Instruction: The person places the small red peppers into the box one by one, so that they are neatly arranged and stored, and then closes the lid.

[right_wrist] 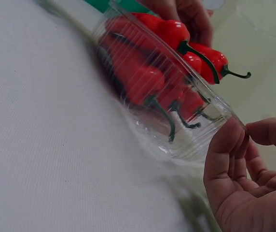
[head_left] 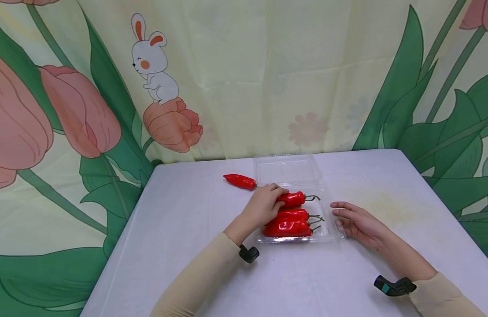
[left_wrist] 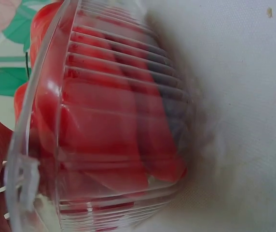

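Observation:
A clear plastic clamshell box [head_left: 327, 233] sits on the white table with its lid [head_left: 287, 169] folded open toward the back. Inside lie several glossy red peppers [head_left: 287, 228], their green stems pointing right. My left hand [head_left: 264, 206] grips another red pepper [head_left: 293, 200] at the back of the box, the fingers curled over its left end. At the box's right side, my right hand [head_left: 360, 224] pinches the rim between thumb and forefinger, as the right wrist view [right_wrist: 254, 174] shows. Ribbed box walls [left_wrist: 123, 121] fill much of the left wrist view.
One more red pepper [head_left: 240, 181] lies on the table left of the box, near the lid. A white cloth [head_left: 180, 211] covers the table. Behind it hangs a curtain [head_left: 244, 88] printed with tulips and a rabbit. A faint yellowish stain [head_left: 382, 207] marks the cloth at right.

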A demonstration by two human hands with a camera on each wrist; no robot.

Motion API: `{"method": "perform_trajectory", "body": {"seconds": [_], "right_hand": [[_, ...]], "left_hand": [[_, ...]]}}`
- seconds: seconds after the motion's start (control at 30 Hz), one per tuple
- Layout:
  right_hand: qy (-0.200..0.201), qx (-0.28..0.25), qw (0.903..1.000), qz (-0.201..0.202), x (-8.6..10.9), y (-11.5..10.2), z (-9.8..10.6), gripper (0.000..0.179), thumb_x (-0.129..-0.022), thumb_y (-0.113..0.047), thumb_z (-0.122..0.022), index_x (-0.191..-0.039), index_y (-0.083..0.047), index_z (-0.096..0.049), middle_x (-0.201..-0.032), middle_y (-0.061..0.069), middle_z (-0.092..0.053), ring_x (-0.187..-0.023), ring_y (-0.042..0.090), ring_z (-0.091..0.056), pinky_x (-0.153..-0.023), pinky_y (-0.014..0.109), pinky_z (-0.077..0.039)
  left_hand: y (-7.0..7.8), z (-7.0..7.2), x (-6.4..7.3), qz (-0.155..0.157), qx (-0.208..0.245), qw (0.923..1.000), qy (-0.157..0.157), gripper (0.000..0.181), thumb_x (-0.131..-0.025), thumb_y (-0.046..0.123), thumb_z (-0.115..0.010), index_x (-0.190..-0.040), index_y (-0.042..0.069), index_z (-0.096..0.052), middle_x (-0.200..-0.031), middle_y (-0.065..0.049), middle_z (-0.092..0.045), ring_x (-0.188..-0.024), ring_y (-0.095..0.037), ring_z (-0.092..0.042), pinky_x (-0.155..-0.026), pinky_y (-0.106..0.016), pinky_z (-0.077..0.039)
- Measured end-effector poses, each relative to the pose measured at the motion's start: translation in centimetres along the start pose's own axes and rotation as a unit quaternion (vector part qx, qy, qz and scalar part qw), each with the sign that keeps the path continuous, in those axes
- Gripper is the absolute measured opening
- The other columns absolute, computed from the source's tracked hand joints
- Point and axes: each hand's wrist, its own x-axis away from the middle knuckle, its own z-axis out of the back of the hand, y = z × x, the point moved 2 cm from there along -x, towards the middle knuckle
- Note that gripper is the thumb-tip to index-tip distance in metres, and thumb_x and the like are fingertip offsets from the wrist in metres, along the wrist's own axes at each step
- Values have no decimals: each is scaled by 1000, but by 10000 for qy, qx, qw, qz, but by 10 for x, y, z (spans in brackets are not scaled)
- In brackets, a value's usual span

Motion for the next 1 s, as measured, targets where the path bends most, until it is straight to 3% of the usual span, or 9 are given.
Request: {"method": "perform_trajectory", "body": {"seconds": [0.27, 0.6, 1.0], "right_hand": [[-2, 74, 10000, 48, -1, 0, 1, 36, -107, -24, -59, -139, -14, -49, -112, 2, -58, -80, 9, -62, -75, 20, -58], [49, 73, 10000, 13, -1, 0, 1, 33, -106, -25, -59, -137, -16, -49, -112, 1, -59, -81, 9, -62, -75, 20, -58], [35, 75, 10000, 13, 0, -1, 0, 27, -106, -24, -59, -132, -18, -52, -109, 1, -61, -79, 9, -62, -75, 20, -59]], "left_hand": [[-1, -1, 1, -93, -279, 9994, -165, 40, -96, 21, -74, -135, 17, -68, -123, -1, -72, -111, -18, -67, -100, -34, -55], [-6, -2, 3, -192, 16, 9984, -527, 41, -96, 20, -73, -137, 16, -67, -125, -2, -71, -111, -17, -66, -95, -27, -57], [-12, -2, 6, -55, 319, 9988, -365, 35, -100, 19, -66, -136, 15, -67, -126, -3, -71, -113, -18, -66, -97, -31, -57]]}}
